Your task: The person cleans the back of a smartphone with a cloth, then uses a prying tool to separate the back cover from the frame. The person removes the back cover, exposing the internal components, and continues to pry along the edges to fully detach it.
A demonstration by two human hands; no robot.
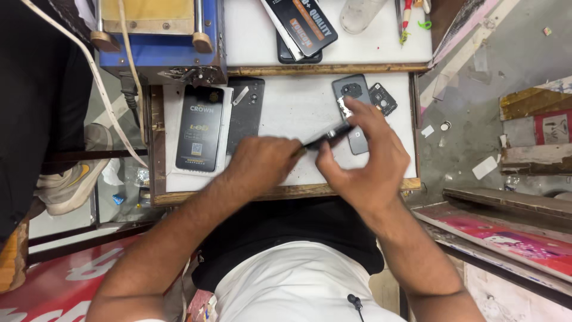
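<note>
**Both hands on a dark slim part over the tabletop**

Fingers (333, 156) of the right hand (366, 161) pinch together on the right end of a dark, slim part (326, 136); the left hand (262, 164) is closed in a fist on its left end, though blur hides exactly how those fingers sit. Its long axis runs left to right, tilted slightly up toward the right, and it lies between the two hands, just above the white tabletop (298, 107). Neither hand is clearly nearer; both touch it. Right wrist is bent, palm turned left, upper fingers spread over a grey phone (351, 95). Beside that lies a camera frame (383, 98). Farther left are a black phone back (245, 113) and a black box (200, 128).
</note>
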